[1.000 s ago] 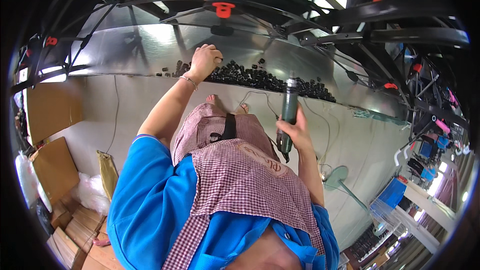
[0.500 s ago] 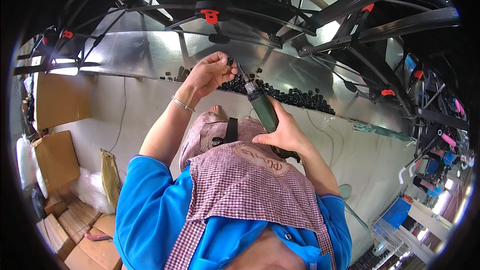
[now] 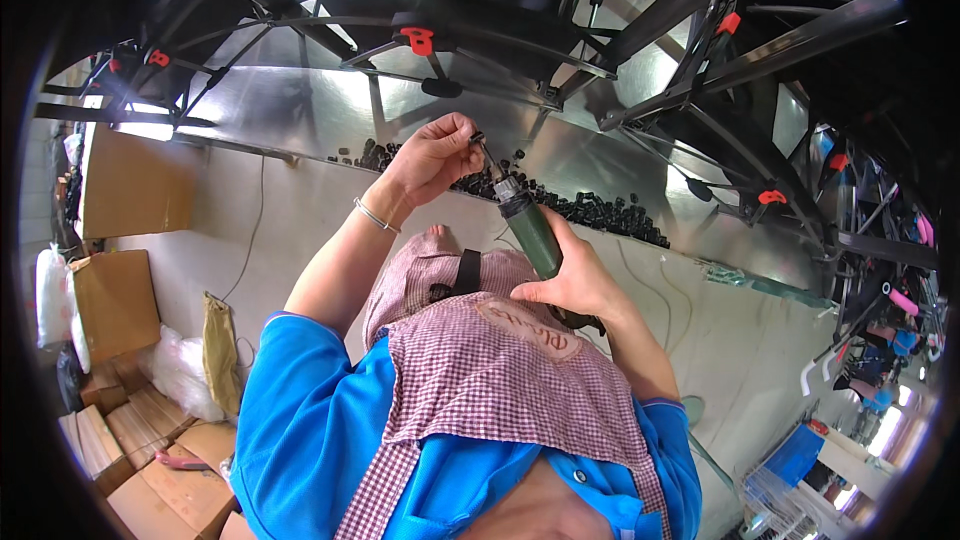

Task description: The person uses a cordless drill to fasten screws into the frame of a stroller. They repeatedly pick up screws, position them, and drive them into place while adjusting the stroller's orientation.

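My right hand (image 3: pixel 575 275) is wrapped round a green electric screwdriver (image 3: pixel 532 237), its tip pointing up and left. Between the fingertips of my left hand (image 3: pixel 437 155) is a small black plastic piece (image 3: pixel 476 138). The screwdriver's bit meets this piece, or comes very close to it; which of the two is too small to tell. Below and behind my hands, a heap of small black plastic pieces (image 3: pixel 600 212) lies along the near edge of the shiny metal tabletop (image 3: pixel 300 105).
Black tubular frames with red clips (image 3: pixel 418 40) stand over the tabletop, close beyond my hands. On the left are cardboard boxes (image 3: pixel 137 185) and a clear plastic bag (image 3: pixel 187 370). A wire basket and a blue bin (image 3: pixel 795 455) are at the lower right.
The screwdriver's bit has come up to the black piece in my left hand. My left hand has shifted slightly right, and the whole view has tilted a little.
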`<state>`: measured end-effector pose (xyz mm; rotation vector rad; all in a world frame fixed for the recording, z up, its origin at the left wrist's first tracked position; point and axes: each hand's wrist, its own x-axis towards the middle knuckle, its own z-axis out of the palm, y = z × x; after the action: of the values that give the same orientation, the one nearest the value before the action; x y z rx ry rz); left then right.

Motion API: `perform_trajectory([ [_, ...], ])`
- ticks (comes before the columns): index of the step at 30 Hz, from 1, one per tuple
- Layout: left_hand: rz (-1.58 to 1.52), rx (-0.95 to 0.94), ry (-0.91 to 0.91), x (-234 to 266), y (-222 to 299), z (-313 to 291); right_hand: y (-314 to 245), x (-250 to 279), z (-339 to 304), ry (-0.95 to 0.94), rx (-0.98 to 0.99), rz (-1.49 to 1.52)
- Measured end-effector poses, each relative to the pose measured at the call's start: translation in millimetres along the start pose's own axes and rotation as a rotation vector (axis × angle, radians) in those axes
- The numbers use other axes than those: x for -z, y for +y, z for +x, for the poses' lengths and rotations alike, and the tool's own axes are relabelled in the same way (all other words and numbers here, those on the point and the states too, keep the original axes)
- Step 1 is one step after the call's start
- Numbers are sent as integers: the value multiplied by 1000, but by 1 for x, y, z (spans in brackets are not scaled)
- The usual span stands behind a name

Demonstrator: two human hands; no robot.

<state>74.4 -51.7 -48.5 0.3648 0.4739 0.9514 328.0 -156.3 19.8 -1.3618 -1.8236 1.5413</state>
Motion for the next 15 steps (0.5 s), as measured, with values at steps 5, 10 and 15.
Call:
perform_trajectory([
  [5,243,-63,86,-10,4,-5,6,-1,2,-22,24,47],
  [10,438,-89,114,-24,24,-15,7,-3,10,-149,-21,299],
  [15,506,-69,177,-31,57,-29,-14,-27,26,11,47,35],
])
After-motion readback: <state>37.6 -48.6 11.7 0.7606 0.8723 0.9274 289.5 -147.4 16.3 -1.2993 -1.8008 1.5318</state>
